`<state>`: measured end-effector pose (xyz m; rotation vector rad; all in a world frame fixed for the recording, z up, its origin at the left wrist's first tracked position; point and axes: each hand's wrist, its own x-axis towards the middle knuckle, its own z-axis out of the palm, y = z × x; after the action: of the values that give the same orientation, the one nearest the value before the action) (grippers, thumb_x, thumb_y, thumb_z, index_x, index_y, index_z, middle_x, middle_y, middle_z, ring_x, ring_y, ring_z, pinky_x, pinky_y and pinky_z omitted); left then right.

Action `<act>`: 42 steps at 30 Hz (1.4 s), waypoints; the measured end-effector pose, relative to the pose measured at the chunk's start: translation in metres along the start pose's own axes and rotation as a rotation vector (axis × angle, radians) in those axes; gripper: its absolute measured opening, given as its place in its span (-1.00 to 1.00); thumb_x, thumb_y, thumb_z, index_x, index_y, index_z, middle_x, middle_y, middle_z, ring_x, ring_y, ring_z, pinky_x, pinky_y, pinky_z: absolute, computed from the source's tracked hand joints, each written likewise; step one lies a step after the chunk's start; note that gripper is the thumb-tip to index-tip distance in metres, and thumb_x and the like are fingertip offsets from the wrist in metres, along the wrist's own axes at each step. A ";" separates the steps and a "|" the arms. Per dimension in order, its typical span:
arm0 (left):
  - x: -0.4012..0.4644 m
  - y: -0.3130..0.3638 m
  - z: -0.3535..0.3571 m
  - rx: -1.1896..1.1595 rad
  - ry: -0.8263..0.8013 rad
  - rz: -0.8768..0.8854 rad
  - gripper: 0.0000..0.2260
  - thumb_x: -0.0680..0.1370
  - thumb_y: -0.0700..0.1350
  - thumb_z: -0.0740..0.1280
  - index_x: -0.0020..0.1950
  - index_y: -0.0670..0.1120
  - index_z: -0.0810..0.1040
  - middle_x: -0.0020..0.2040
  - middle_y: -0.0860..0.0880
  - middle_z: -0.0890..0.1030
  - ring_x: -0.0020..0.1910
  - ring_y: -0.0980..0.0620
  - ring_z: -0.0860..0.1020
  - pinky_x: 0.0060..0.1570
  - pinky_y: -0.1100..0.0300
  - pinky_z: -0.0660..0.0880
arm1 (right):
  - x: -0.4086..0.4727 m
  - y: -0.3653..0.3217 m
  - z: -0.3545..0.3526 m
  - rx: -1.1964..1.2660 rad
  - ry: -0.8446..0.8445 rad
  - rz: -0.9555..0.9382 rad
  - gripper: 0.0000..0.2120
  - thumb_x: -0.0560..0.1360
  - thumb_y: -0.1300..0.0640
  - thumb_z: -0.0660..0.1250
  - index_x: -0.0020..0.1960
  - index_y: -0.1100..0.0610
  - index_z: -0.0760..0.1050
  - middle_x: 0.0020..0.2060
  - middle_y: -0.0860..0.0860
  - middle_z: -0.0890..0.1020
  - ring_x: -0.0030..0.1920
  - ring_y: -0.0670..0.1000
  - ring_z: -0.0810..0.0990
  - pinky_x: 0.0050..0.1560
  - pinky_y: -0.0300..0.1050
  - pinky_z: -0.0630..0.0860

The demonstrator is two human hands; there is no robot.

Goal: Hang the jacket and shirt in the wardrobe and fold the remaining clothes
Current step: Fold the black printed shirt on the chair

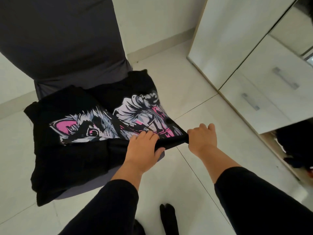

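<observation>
A black T-shirt point(81, 150) with a pink, white and grey animal print lies spread over the seat of a dark grey covered chair point(55, 31). My left hand point(144, 146) grips the shirt's near right edge, thumb under the cloth and fingers on the print. My right hand point(201, 139) is closed on the shirt's right corner, which is pulled out past the seat's edge. More black fabric lies bunched beneath the shirt at the front left of the seat.
A glossy white wardrobe point(237, 39) with two drawers and metal handles point(286, 78) stands at the right; its lower right part is open, with dark items inside point(294, 146). White tiled floor point(186, 78) surrounds the chair. My dark-socked foot point(169, 217) stands below.
</observation>
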<state>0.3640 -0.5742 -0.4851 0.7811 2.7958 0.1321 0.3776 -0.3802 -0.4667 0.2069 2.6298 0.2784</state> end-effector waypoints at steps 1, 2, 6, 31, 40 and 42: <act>-0.002 0.001 -0.001 0.010 0.016 0.006 -0.62 0.57 0.23 0.09 0.22 0.04 0.41 0.14 0.09 0.44 0.16 0.03 0.39 0.10 0.11 0.31 | -0.002 0.000 0.002 0.004 -0.013 0.022 -0.80 0.47 0.16 0.13 0.03 -0.03 0.44 -0.21 -0.06 0.50 0.09 0.04 0.41 0.14 -0.02 0.22; -0.003 0.002 -0.003 0.012 0.030 0.008 -0.62 0.55 0.25 0.10 0.21 0.05 0.42 0.12 0.10 0.44 0.14 0.03 0.38 0.09 0.11 0.30 | -0.004 0.001 0.004 0.019 -0.027 0.048 -0.80 0.46 0.15 0.14 0.03 -0.02 0.44 -0.24 -0.06 0.48 0.09 0.04 0.41 0.14 -0.03 0.22; -0.002 0.004 -0.011 -0.069 0.033 0.019 -0.68 0.58 0.21 0.09 0.16 0.07 0.46 0.05 0.13 0.49 0.08 0.08 0.46 0.06 0.16 0.34 | -0.006 0.006 -0.001 0.162 -0.139 0.161 -0.80 0.48 0.21 0.21 0.05 0.03 0.49 -0.35 -0.04 0.37 -0.10 0.05 0.47 -0.03 -0.13 0.32; 0.032 -0.060 -0.002 -0.284 0.019 -0.324 -0.68 0.65 0.06 0.03 0.31 0.03 0.42 0.20 0.01 0.52 0.21 -0.04 0.47 0.17 -0.04 0.41 | 0.078 -0.071 -0.015 0.710 0.061 -0.091 -0.68 0.57 0.26 0.19 0.25 0.02 0.50 0.19 0.06 0.56 0.13 0.10 0.55 0.09 -0.08 0.48; -0.014 -0.101 -0.013 -0.314 0.038 -0.458 -0.74 0.59 -0.10 0.07 0.19 0.02 0.48 0.12 0.02 0.56 0.16 -0.02 0.47 0.28 -0.03 0.27 | 0.049 -0.110 -0.024 0.431 0.284 -0.305 -0.70 0.60 0.09 0.16 0.32 -0.05 0.44 0.26 0.04 0.43 0.24 0.09 0.37 0.14 -0.01 0.40; -0.029 -0.118 -0.015 -0.227 0.014 -0.457 -0.71 0.54 -0.17 0.15 0.22 0.07 0.47 0.20 0.05 0.53 0.25 -0.01 0.41 0.36 -0.04 0.18 | 0.044 -0.123 -0.029 0.367 0.256 -0.372 -0.69 0.60 0.09 0.17 0.32 -0.04 0.44 0.29 0.04 0.41 0.30 0.10 0.32 0.20 0.01 0.35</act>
<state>0.3250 -0.6900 -0.4824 0.0837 2.8217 0.3628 0.3131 -0.4957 -0.4900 -0.2131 2.8836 -0.3262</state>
